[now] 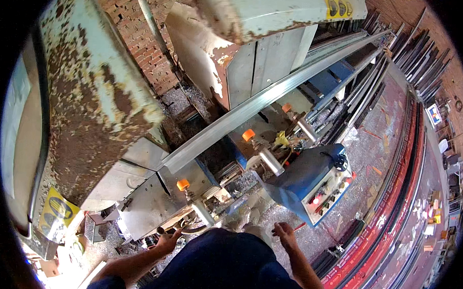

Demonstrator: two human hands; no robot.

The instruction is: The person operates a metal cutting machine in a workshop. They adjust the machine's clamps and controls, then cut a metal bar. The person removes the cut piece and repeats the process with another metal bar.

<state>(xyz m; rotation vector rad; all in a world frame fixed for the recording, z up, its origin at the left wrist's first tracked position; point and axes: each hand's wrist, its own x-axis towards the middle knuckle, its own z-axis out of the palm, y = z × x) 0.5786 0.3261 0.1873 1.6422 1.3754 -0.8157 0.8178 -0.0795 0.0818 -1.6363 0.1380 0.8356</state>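
Observation:
My left hand [168,240], low at the front of a two-headed saw machine, is closed at a black-knobbed handle [160,230]; its grip is partly hidden. My right hand [285,235] hangs beside my body with fingers loosely apart, holding nothing, near a blue control box [306,185] with a row of buttons and a lit red one. A long silver metal profile [232,121] lies across the machine from near left to far right. Three clamp cylinders with orange tips, the nearest clamp tip [183,184] among them, stand along its front side, apart from it.
Rust-flecked pale green saw hoods, the near hood [90,88] and the far hood [287,11], rise over the profile. Metal shavings [366,152] litter the floor. Long red-wrapped bars [376,226] lie at right. Dark lengths of stock [423,54] lean on the brick wall.

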